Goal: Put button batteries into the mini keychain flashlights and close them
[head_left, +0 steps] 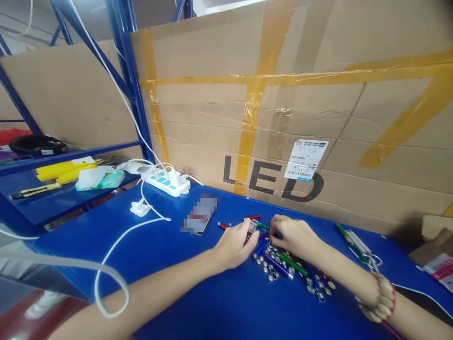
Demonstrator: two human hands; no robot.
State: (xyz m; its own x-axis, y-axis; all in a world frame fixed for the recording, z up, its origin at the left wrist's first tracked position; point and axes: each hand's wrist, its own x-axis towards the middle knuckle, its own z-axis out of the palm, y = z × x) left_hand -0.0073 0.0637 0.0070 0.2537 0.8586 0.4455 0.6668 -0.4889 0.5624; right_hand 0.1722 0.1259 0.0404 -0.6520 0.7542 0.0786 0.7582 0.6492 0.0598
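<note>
Between the thumb and fingers of the left hand (235, 243), a small cylinder (252, 225) with a shiny, clear-looking end is pinched, the fingers parted only by its width; it tips upward, a hold that seems meant to leave that end exposed. Just beside it, the right hand (292, 233) curls downward with its fingertips drawn together near a dark piece (278, 233), but the knuckles hide the contact, so I cannot tell whether it has hold of that. Under and in front of the right hand lie coloured tubes, among them a purple tube (278, 265) and a green tube (293, 264), mixed with silvery discs (266, 270); heaped so closely, they are probably meant to be within a short reach of both hands. Beyond the left hand, a phone (200, 215) lies flat on the blue tabletop (184, 302), apart from the pile, and farther left a power strip (166, 183) sits near the back, perhaps so its cords stay off the working spot. Behind everything stands a large cardboard panel (205, 127) marked LED.
</note>
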